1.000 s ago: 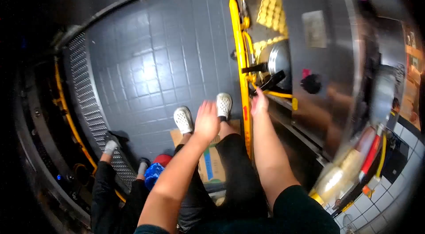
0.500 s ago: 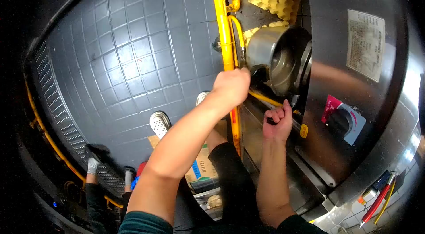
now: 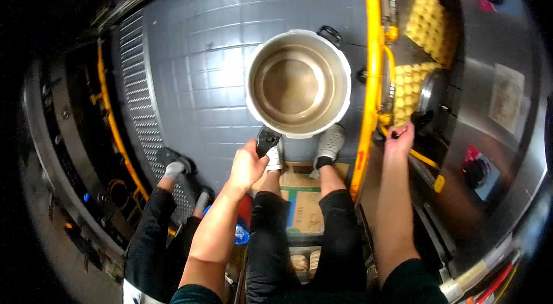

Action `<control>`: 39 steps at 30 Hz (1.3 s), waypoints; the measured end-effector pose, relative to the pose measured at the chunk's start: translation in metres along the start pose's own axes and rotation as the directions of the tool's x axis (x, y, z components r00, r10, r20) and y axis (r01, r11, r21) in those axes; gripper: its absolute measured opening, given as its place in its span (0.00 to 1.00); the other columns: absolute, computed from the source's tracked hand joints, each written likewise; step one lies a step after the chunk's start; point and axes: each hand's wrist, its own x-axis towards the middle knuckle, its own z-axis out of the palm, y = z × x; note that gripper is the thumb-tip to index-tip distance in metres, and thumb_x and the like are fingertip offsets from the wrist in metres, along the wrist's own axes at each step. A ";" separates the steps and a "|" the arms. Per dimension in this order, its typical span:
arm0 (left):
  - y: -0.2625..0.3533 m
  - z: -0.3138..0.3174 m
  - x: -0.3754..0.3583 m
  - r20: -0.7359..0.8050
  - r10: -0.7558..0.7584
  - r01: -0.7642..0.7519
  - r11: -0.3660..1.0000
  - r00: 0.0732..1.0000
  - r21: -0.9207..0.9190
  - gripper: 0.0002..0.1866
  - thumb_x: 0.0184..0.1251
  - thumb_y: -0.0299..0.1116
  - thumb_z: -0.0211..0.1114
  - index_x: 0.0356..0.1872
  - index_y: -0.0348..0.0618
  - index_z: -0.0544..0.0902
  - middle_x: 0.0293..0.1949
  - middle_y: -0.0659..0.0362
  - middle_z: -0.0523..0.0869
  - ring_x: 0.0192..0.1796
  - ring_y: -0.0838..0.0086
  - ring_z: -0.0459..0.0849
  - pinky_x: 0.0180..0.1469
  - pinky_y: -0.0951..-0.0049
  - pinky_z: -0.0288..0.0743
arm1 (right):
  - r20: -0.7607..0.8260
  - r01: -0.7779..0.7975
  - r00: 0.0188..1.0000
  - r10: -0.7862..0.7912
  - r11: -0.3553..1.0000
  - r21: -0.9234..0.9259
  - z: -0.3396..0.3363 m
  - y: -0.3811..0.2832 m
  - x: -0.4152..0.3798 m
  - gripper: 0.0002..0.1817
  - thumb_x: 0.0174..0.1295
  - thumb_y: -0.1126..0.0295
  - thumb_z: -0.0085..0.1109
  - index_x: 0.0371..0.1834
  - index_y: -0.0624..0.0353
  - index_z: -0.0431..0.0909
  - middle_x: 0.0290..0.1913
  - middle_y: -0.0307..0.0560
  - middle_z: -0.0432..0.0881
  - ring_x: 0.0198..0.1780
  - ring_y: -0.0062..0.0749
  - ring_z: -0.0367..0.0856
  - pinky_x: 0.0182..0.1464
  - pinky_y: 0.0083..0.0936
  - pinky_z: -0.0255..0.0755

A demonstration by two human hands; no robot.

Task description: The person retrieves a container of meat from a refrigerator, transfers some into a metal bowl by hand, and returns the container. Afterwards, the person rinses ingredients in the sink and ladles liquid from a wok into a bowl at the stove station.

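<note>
My left hand [image 3: 247, 166] is closed round the long black handle of a metal pressure cooker pot [image 3: 344, 82]. Open side up, the pot hangs over the floor in front of my feet. Its inside shows a brownish bottom, and a short black handle sticks out at the far rim. At the right, my right hand [image 3: 400, 138] grips a dark handle. Beside it a round metal lid [image 3: 427, 95] stands on edge under the counter, partly in shadow. Whether the gripped handle belongs to this lid is hard to make out.
A yellow pipe [image 3: 373, 45] runs along the counter's open lower shelf. Yellow egg trays [image 3: 425, 22] lie behind it. Steel counter fronts with knobs [image 3: 475, 171] rise at the right. Another person's legs [image 3: 158, 217] are at the lower left, and a cardboard box [image 3: 305, 212] is below me.
The pot has come out from the shelf past the yellow pipe, over the floor, and turned open side up in my left hand. My right hand stays by the shelf.
</note>
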 end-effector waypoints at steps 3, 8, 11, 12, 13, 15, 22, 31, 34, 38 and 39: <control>-0.045 -0.005 0.001 -0.114 -0.111 0.099 0.989 0.987 -0.109 0.15 0.55 0.30 0.70 0.41 0.32 0.80 0.37 0.35 0.87 0.45 0.41 0.87 0.48 0.51 0.80 | 0.000 0.042 0.999 -0.042 0.995 -0.091 0.003 0.023 0.057 0.12 0.71 0.64 0.58 0.29 0.48 0.69 0.20 0.31 0.64 0.21 0.21 0.64 0.28 0.23 0.64; -0.116 0.005 0.058 -0.170 -0.388 0.253 0.817 0.906 -0.519 0.11 0.60 0.29 0.63 0.38 0.30 0.80 0.22 0.47 0.85 0.22 0.60 0.86 0.29 0.61 0.80 | -0.146 0.017 0.985 -0.091 0.896 -0.444 0.011 0.042 0.088 0.11 0.70 0.63 0.62 0.33 0.54 0.72 0.25 0.38 0.73 0.25 0.28 0.73 0.31 0.36 0.73; -0.155 0.000 0.133 -0.298 -0.427 0.120 0.719 0.854 -0.685 0.08 0.60 0.28 0.61 0.32 0.31 0.77 0.15 0.54 0.79 0.13 0.69 0.78 0.16 0.64 0.71 | -0.189 -0.013 0.971 -0.146 0.758 -0.652 -0.004 0.049 0.116 0.11 0.68 0.63 0.66 0.41 0.58 0.78 0.35 0.44 0.83 0.31 0.34 0.81 0.30 0.33 0.73; -0.162 -0.008 0.159 -0.338 -0.430 0.090 0.719 0.837 -0.690 0.07 0.60 0.27 0.61 0.31 0.31 0.76 0.14 0.54 0.78 0.12 0.69 0.77 0.15 0.64 0.70 | -0.161 0.006 0.973 -0.165 0.717 -0.697 -0.014 0.048 0.122 0.11 0.68 0.63 0.67 0.43 0.58 0.79 0.36 0.44 0.84 0.32 0.35 0.82 0.29 0.32 0.74; -0.170 -0.016 0.185 -0.365 -0.423 0.057 0.713 0.830 -0.698 0.07 0.60 0.27 0.61 0.31 0.31 0.76 0.14 0.53 0.78 0.12 0.69 0.77 0.15 0.64 0.70 | -0.128 0.061 0.967 -0.221 0.686 -0.725 -0.016 0.051 0.121 0.12 0.67 0.65 0.68 0.43 0.60 0.78 0.37 0.46 0.84 0.33 0.35 0.83 0.27 0.30 0.73; -0.180 -0.031 0.226 -0.436 -0.431 0.024 0.732 0.790 -0.681 0.09 0.60 0.29 0.64 0.31 0.31 0.76 0.14 0.54 0.79 0.14 0.69 0.79 0.17 0.64 0.72 | -0.072 0.136 0.961 -0.268 0.679 -0.721 -0.017 0.054 0.101 0.11 0.67 0.66 0.68 0.43 0.61 0.78 0.37 0.46 0.84 0.33 0.34 0.84 0.26 0.29 0.74; -0.226 -0.112 0.335 -0.451 -0.435 0.302 0.891 0.779 -0.338 0.20 0.63 0.47 0.75 0.33 0.39 0.83 0.23 0.57 0.84 0.24 0.67 0.80 0.30 0.63 0.76 | -0.033 0.102 0.973 -0.227 0.558 -0.824 -0.014 0.049 0.081 0.31 0.60 0.66 0.73 0.64 0.69 0.71 0.56 0.57 0.79 0.41 0.39 0.85 0.34 0.28 0.87; -0.307 0.034 0.144 -0.528 0.054 0.002 0.995 0.848 0.104 0.39 0.74 0.39 0.65 0.76 0.26 0.59 0.75 0.33 0.64 0.78 0.45 0.62 0.79 0.54 0.56 | -0.072 0.084 0.977 -0.199 0.676 -0.732 -0.004 0.058 0.064 0.42 0.60 0.66 0.72 0.75 0.64 0.60 0.55 0.57 0.78 0.36 0.35 0.82 0.33 0.29 0.81; -0.260 0.080 -0.024 -0.336 0.200 -0.138 0.970 0.921 0.201 0.38 0.68 0.28 0.67 0.76 0.29 0.60 0.73 0.35 0.66 0.75 0.42 0.64 0.79 0.51 0.57 | -0.047 0.171 0.935 -0.352 0.561 -0.810 -0.022 0.072 0.037 0.50 0.57 0.64 0.74 0.79 0.67 0.54 0.69 0.65 0.71 0.59 0.49 0.76 0.53 0.38 0.78; -0.216 0.101 -0.195 -0.193 0.008 0.001 0.999 0.981 0.044 0.40 0.65 0.32 0.70 0.75 0.31 0.60 0.71 0.34 0.69 0.72 0.39 0.67 0.76 0.49 0.59 | 0.094 0.202 0.936 -0.339 0.297 -0.933 -0.048 0.083 -0.079 0.42 0.55 0.64 0.72 0.71 0.68 0.63 0.65 0.66 0.74 0.64 0.53 0.75 0.65 0.38 0.71; -0.190 0.089 -0.224 -0.144 -0.034 0.036 0.999 0.989 0.014 0.40 0.66 0.33 0.70 0.75 0.31 0.60 0.69 0.33 0.70 0.71 0.39 0.68 0.75 0.51 0.61 | 0.213 0.261 0.939 -0.270 0.157 -0.953 -0.060 0.089 -0.114 0.37 0.55 0.63 0.72 0.66 0.66 0.67 0.60 0.64 0.77 0.60 0.53 0.78 0.60 0.38 0.74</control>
